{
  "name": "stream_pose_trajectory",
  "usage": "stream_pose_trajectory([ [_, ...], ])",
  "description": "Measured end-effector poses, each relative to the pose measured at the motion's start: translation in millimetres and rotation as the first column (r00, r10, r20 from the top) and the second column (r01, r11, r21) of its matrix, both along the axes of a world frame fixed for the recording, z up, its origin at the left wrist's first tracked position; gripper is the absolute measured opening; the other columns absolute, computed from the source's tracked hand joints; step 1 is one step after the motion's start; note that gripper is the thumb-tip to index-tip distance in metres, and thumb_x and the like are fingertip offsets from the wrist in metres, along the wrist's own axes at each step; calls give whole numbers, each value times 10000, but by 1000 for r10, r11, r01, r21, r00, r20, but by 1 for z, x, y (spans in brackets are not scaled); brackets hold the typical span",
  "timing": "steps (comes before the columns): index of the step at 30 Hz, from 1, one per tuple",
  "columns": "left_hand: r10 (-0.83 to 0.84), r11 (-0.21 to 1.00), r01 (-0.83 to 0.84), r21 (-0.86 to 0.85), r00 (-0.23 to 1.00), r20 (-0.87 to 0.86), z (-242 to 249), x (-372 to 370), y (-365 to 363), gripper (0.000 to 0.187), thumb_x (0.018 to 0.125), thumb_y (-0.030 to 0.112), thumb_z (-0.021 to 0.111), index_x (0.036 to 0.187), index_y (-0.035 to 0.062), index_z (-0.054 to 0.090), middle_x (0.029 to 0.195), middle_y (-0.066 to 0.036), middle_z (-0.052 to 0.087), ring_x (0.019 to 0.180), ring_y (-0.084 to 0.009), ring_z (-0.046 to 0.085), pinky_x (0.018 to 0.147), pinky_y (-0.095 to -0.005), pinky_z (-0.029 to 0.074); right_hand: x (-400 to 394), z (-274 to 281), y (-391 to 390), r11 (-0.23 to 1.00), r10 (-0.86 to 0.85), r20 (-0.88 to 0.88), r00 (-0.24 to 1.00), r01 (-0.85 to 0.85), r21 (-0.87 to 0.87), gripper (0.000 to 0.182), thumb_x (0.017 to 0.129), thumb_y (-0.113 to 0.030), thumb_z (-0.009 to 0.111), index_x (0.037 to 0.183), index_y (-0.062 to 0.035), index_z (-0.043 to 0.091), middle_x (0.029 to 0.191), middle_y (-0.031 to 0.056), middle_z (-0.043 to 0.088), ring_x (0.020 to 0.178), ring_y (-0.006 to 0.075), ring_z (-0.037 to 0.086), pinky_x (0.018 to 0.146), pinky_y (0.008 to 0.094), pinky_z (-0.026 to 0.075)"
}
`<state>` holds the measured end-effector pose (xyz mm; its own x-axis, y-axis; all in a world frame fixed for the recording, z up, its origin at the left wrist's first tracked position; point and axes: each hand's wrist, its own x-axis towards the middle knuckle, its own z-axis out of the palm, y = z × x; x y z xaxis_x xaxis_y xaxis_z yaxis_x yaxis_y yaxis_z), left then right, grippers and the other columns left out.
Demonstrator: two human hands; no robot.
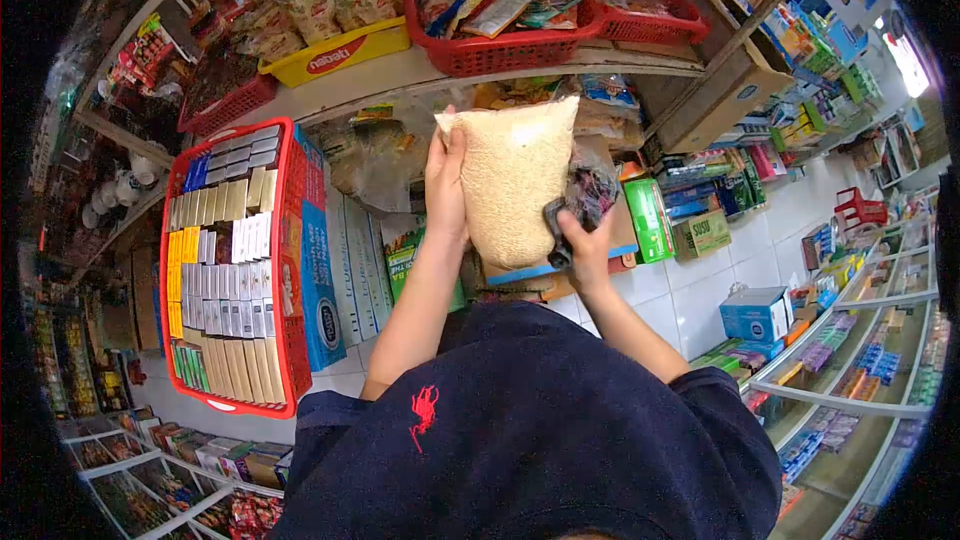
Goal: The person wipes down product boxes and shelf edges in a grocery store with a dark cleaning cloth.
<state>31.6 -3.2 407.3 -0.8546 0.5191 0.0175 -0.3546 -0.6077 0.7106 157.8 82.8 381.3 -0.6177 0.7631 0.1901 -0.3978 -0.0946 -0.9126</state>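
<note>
A clear plastic bag of pale grains point(515, 185) is held up in front of my chest, its top edge drawn into two corners. My left hand point(447, 185) grips its left side, thumb pressed over the near face. On the other side, my right hand point(588, 252) is closed around a small black object point(558, 232) beside the bag's lower right edge. I cannot make out what kind of object it is. Just above that hand is a crumpled dark see-through plastic bag point(594, 190); whether the hand touches it cannot be told.
To the left stands a red basket point(290, 300) of cigarette packs, beside a blue carton point(322, 290). A shelf point(370, 90) ahead bears a yellow tray point(340, 55) and a red basket point(500, 52) of packets. Glass display shelves point(850, 408) line the right, near a blue box point(755, 318).
</note>
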Motion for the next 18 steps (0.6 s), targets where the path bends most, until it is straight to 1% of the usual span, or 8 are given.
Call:
stream_pose_trajectory([
  [2, -67, 998, 67, -15, 998, -5, -11, -2, -2, 538, 864, 360, 472, 1270, 47, 309, 1136, -89, 483, 990, -181, 505, 837, -305, 423, 0, 5, 3, 997, 57, 25, 998, -56, -55, 617, 656, -101, 701, 1163, -25, 357, 1072, 77, 475, 970, 181, 476, 870, 311, 373],
  [4, -320, 946, 314, 83, 945, 70, -15, 7, -8, 636, 804, 451, 527, 1242, 36, 325, 1130, -96, 486, 1015, -203, 494, 869, -328, 409, -6, 14, 13, 997, 71, 47, 996, -69, -40, 600, 668, -101, 699, 1157, -21, 360, 1041, 77, 501, 931, 170, 497, 835, 300, 395],
  [6, -265, 962, 254, 104, 958, 106, -14, 19, -5, 668, 752, 387, 628, 1224, 21, 331, 1127, -108, 486, 1023, -216, 492, 897, -342, 393, -14, 30, 26, 998, -10, 116, 993, 3, 58, 587, 665, -117, 709, 1138, -25, 373, 992, 76, 527, 901, 162, 512, 812, 298, 407],
  [8, -245, 969, 246, 7, 963, 111, -21, 22, -1, 627, 732, 224, 673, 1215, 9, 336, 1130, -118, 486, 1029, -218, 492, 887, -338, 407, -16, 45, 29, 995, -39, 150, 988, 25, 94, 583, 654, -142, 727, 1113, -26, 387, 955, 79, 539, 887, 153, 516, 810, 303, 407],
  [9, -244, 970, 233, 76, 949, 201, -18, 21, 1, 588, 704, 95, 669, 1193, -1, 357, 1101, -131, 505, 999, -229, 517, 853, -334, 439, -16, 48, 26, 985, -15, 156, 988, -12, 174, 603, 642, -151, 737, 1113, -26, 382, 962, 82, 533, 891, 156, 514, 814, 304, 406],
  [14, -174, 984, 167, 62, 976, 131, -9, 10, -7, 497, 699, 38, 629, 1135, -36, 402, 1022, -165, 537, 912, -255, 563, 772, -358, 491, -4, 21, 9, 929, 97, 132, 986, -138, 343, 850, 581, -219, 777, 1220, -32, 248, 1118, 109, 425, 1049, 189, 424, 902, 331, 349],
  [16, -106, 994, 103, 48, 993, 52, -11, 7, -11, 501, 684, 31, 630, 1126, -43, 404, 1022, -165, 535, 917, -256, 561, 766, -365, 495, -1, 16, 1, 942, 119, 151, 981, -159, 297, 858, 594, -180, 762, 1241, -34, 218, 1150, 117, 410, 1080, 201, 404, 918, 344, 335],
  [18, -80, 997, 79, 5, 997, 24, -11, 7, -14, 517, 666, 42, 632, 1121, -46, 404, 1020, -165, 533, 913, -257, 561, 771, -361, 492, -4, 1, 0, 946, 273, 149, 950, -238, -219, 795, 640, -201, 709, 1259, -44, 235, 1190, 109, 398, 1098, 222, 410, 929, 345, 337],
])
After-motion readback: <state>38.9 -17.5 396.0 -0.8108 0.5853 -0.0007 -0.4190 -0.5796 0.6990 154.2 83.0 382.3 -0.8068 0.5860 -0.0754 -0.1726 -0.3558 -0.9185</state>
